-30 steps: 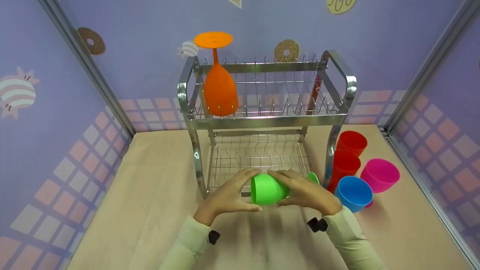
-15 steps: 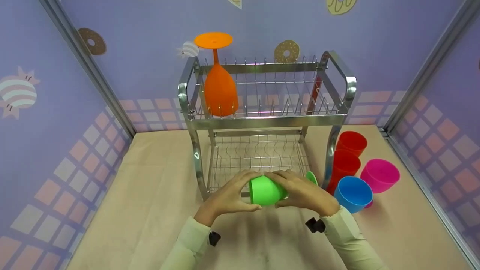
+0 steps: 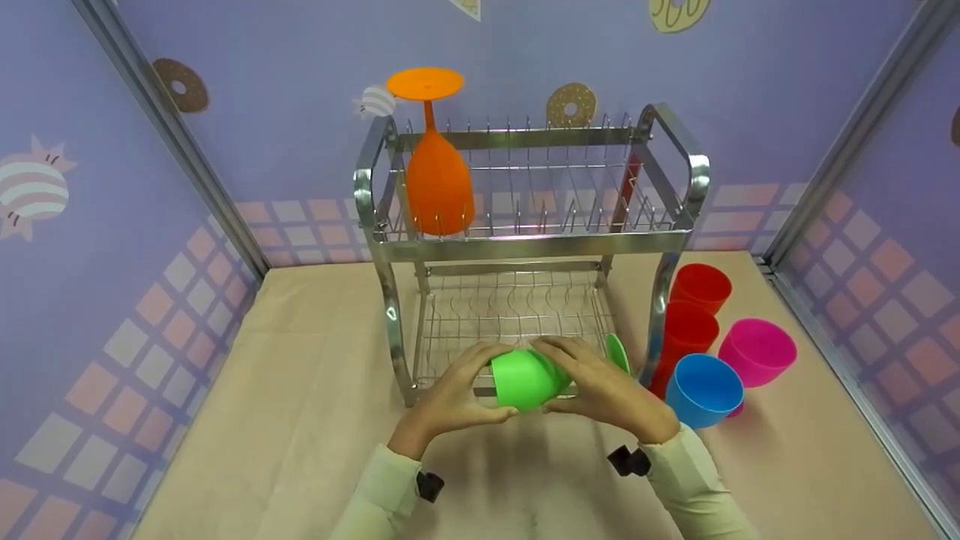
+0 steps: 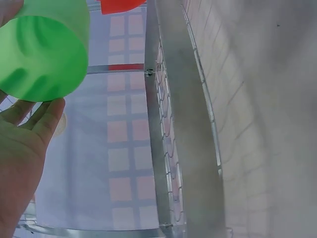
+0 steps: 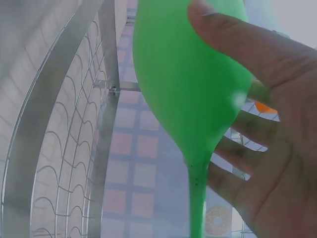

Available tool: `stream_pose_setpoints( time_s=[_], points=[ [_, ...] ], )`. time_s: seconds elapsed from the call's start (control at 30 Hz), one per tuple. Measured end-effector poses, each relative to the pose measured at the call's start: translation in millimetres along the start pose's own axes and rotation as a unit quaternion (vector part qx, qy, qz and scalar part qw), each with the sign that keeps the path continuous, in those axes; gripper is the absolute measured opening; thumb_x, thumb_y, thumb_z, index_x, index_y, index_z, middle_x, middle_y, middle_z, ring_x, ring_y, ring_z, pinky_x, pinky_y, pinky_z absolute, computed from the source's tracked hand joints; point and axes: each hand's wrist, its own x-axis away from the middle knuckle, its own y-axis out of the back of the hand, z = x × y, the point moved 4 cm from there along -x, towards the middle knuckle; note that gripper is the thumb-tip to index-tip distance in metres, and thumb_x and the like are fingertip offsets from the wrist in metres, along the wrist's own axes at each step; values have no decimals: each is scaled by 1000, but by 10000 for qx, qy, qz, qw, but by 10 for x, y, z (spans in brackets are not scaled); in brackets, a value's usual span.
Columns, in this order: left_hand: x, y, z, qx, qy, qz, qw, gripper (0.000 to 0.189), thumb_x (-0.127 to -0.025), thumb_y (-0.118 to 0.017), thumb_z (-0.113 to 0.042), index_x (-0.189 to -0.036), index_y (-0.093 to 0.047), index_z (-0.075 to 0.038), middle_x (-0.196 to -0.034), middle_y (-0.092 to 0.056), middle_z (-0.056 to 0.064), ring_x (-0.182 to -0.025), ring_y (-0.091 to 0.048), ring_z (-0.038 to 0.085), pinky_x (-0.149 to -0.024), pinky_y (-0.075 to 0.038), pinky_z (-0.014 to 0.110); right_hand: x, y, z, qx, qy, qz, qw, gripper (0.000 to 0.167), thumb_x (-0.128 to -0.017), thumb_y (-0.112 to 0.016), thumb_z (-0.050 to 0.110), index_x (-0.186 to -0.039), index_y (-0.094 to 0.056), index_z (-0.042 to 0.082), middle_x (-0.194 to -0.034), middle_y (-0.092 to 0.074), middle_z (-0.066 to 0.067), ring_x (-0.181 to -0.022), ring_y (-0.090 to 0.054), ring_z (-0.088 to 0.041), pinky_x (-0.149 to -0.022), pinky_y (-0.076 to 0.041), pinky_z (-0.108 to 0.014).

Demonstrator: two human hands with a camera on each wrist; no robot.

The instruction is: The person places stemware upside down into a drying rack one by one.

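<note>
A green plastic goblet (image 3: 527,380) is held on its side between both hands, in front of the rack. My left hand (image 3: 448,397) grips the bowl at its open rim, with fingers above and thumb below. In the left wrist view, its fingertips press against the rim of the green goblet (image 4: 44,57). My right hand (image 3: 604,390) wraps the tapered end of the bowl near the stem. The right wrist view has the thumb across the green bowl (image 5: 185,74) and the other fingers behind it. The round green foot (image 3: 617,352) shows beyond the right hand.
A two-tier metal dish rack (image 3: 532,244) stands behind the hands. An upside-down orange goblet (image 3: 439,184) sits in its upper tier, at the left. Right of the rack stand two red cups (image 3: 701,285), a pink cup (image 3: 757,354) and a blue cup (image 3: 705,394).
Both hands have shifted slightly left with the green goblet. It has turned a little, so its open mouth shows less in the head view and its foot shows more.
</note>
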Motion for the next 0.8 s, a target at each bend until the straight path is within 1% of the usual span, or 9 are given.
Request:
stream_pose_setpoints(
  time_s=[0.1,0.23,0.37,0.47,0.6,0.7,0.77,0.8],
  points=[
    [31,-19,37,168,123,-200,9996,76,-74,-82,-34,-140,-46,-19,-137,-50,1,-124,-49,20,-96,-49,45,16,7,5,-94,112,-372,9992,83,-74,-84,24,-144,-41,9,-141,-49,-11,-128,-49,-29,-99,-49,-43],
    [59,-48,97,467,277,-453,9975,77,-74,-83,-31,-139,-46,-15,-138,-49,2,-121,-51,21,-95,-51,43,32,20,11,-182,199,-947,9951,81,-73,-84,20,-143,-44,10,-139,-51,-12,-126,-50,-29,-96,-51,-42],
    [92,-74,158,885,541,-694,9922,77,-73,-83,-26,-139,-46,-13,-137,-49,0,-120,-52,20,-98,-50,41,55,39,22,-183,314,-1484,9883,79,-70,-86,16,-140,-48,9,-134,-55,-12,-122,-54,-28,-93,-53,-40],
    [121,-100,203,1267,767,-824,9855,77,-73,-83,-23,-139,-45,-13,-136,-49,1,-120,-53,21,-99,-50,40,86,52,19,-376,395,-1860,9810,74,-69,-86,11,-135,-52,6,-129,-58,-13,-119,-56,-27,-96,-51,-33],
    [151,-136,253,1789,1013,-933,9742,77,-74,-83,-19,-141,-43,-17,-137,-47,5,-120,-52,26,-96,-52,40,120,69,4,-835,577,-2321,9674,67,-68,-85,1,-128,-57,0,-122,-61,-15,-114,-59,-24,-99,-47,-22],
    [168,-156,275,2176,1184,-1024,9634,77,-75,-81,-13,-141,-43,-20,-139,-45,10,-120,-51,31,-92,-53,44,133,68,-9,-1005,747,-2588,9578,63,-66,-85,-3,-124,-59,-3,-116,-64,-15,-105,-62,-22,-93,-50,-17],
    [175,-168,283,2467,1220,-1101,9551,76,-75,-79,-10,-141,-42,-16,-139,-44,13,-119,-51,34,-90,-54,46,145,48,-24,-1110,753,-2754,9519,62,-64,-85,-5,-121,-60,-3,-112,-65,-15,-98,-62,-21,-88,-52,-17],
    [176,-172,283,2590,1204,-1139,9515,76,-76,-78,-9,-141,-41,-13,-139,-43,15,-119,-51,35,-90,-54,46,153,32,-34,-1178,693,-2833,9492,58,-67,-84,-1,-120,-60,-4,-111,-65,-15,-96,-63,-21,-86,-53,-18]
  ],
)
